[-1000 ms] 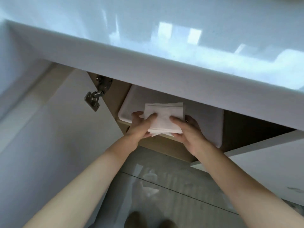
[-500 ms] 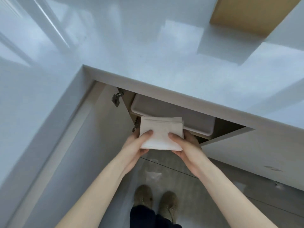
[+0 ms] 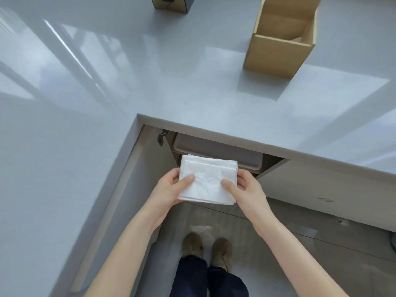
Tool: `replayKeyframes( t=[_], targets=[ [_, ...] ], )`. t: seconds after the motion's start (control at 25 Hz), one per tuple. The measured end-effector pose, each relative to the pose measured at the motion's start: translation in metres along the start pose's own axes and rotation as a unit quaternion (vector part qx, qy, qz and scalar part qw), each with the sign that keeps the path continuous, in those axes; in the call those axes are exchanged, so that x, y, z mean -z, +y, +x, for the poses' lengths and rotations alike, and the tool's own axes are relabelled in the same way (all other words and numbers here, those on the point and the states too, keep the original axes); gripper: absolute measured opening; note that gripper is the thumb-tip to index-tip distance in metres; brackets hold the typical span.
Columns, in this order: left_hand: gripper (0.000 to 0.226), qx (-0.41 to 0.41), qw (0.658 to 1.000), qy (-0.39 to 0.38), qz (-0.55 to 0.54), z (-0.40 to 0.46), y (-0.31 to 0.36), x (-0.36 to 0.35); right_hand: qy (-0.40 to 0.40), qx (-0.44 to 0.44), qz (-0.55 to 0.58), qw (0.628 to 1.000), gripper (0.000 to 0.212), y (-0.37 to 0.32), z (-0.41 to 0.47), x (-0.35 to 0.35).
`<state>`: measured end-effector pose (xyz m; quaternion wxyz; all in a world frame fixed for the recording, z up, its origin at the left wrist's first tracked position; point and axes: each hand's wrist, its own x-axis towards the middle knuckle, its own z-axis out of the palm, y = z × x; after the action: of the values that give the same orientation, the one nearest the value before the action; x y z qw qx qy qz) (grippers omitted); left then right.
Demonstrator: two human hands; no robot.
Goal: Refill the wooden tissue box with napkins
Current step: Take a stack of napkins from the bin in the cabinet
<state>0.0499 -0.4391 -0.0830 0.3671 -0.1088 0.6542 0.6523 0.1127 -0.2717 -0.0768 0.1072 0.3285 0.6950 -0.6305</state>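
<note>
A flat stack of white napkins [image 3: 206,180] is held level in front of me, below the counter edge. My left hand [image 3: 169,189] grips its left side, thumb on top. My right hand [image 3: 244,189] grips its right side the same way. The wooden tissue box [image 3: 278,41] stands open-topped on the grey countertop [image 3: 171,86] at the far right, well away from both hands. A little white paper shows inside it.
Under the counter, an open cupboard holds a grey plastic bin [image 3: 216,152]; its door [image 3: 137,181] swings out to my left. A dark box [image 3: 171,4] sits at the counter's far edge. My feet [image 3: 206,249] stand on the grey floor.
Both hands lifted the napkin stack out of the cupboard bin and toward me. The view rose from under the counter, so the countertop and wooden box now show.
</note>
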Motion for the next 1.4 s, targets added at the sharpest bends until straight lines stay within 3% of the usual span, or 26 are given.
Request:
replayKeyframes(
  t=[0.28,0.68,1.4],
  targets=[
    [0.030,-0.039,0.997,-0.011,0.073,-0.050,0.042,-0.001,0.048,0.041,-0.034,0.997,0.039,-0.043,-0.049,0.009],
    [0.024,-0.101,0.983,-0.076,0.135,-0.068,0.099,-0.009,0.099,0.077,0.002,0.992,0.023,-0.085,-0.082,0.031],
    [0.017,-0.186,0.973,0.000,0.140,0.036,0.215,-0.104,0.130,0.173,-0.018,0.976,0.020,-0.186,0.038,0.131]
  ],
)
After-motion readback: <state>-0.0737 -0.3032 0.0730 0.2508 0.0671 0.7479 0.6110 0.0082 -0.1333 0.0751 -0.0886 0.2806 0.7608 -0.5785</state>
